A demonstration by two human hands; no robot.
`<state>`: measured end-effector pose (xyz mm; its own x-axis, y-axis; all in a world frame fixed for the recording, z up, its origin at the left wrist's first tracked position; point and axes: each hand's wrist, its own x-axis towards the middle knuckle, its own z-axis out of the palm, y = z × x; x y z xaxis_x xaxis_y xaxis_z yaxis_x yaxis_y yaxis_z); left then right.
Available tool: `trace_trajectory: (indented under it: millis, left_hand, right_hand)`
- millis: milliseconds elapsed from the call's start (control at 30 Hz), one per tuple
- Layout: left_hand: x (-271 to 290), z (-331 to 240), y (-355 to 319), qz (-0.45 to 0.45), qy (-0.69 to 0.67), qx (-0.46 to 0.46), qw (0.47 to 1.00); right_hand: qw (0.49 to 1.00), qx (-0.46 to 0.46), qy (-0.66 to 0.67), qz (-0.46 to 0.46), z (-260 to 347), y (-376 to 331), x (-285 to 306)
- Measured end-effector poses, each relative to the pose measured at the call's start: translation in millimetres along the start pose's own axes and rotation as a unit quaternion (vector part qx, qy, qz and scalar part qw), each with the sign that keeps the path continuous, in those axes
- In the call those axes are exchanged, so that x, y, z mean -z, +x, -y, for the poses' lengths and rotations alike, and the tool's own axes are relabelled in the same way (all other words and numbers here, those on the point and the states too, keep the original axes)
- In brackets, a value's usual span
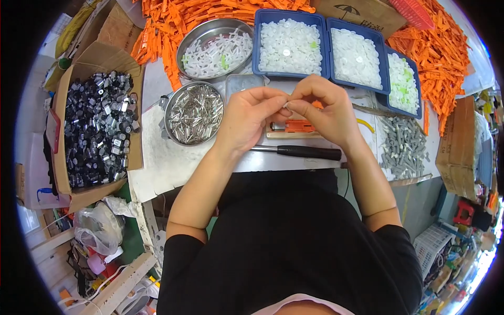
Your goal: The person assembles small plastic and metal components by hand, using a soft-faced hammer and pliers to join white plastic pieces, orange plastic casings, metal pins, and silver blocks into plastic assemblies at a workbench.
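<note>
Above the middle of the table, my left hand (247, 115) and my right hand (331, 107) meet with fingertips pinched together. Between them shows a sliver of a small white piece (286, 105), mostly covered by the fingers, so its exact kind is hidden. Just below my hands, an orange plastic part (296, 126) lies on a pale wooden block (289, 135), partly hidden by my right hand. Nearer to me lies a hammer-like tool with a black handle (308, 152) and a metal shaft; my left wrist is close to its shaft end.
A round metal bowl of metal pins (181, 137) stands left, a metal pan of white pieces (181, 52) behind it. Blue bins (326, 47) hold small white parts. Grey pieces (403, 147) lie right. Orange parts (220, 9) pile behind; a carton (63, 152) of dark and silvery pieces stands far left.
</note>
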<state>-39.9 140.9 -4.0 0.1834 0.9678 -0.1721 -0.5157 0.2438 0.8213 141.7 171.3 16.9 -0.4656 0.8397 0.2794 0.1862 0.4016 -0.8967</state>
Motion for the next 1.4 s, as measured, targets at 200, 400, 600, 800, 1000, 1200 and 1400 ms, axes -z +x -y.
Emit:
trace_trajectory:
  millis: [200,400,600,800,1000,1200,1400]
  left_hand:
    - [3.8,5.4,-12.4,0.040,0.443,-0.212,0.870]
    - [47.4,-22.4,-23.4,-0.047,0.599,-0.277,0.750]
    - [78.2,-55.3,-49.6,-0.093,0.690,-0.239,0.677]
    - [84.5,-62.5,-51.7,-0.053,0.834,-0.142,0.530]
    - [83.8,-63.8,-41.0,-0.044,0.821,-0.095,0.561]
    - [85.3,-61.2,-43.3,-0.080,0.808,-0.087,0.578]
    - [85.1,-60.5,-34.2,-0.113,0.815,-0.099,0.560]
  right_hand:
    - [0.972,0.116,-0.201,0.021,-10.2,-11.2,-8.3]
    - [0.942,0.103,-0.318,0.008,-34.6,-30.1,-24.7]
    - [0.917,0.097,-0.385,-0.021,-37.5,-38.4,-23.9]
    - [0.954,0.047,-0.270,0.122,-31.0,-6.6,28.8]
    - [0.873,-0.041,-0.479,-0.088,-56.8,31.2,117.5]
    - [0.892,-0.116,-0.437,0.003,-62.1,47.8,116.5]
    - [0.903,-0.093,-0.417,-0.044,-71.3,49.7,111.5]
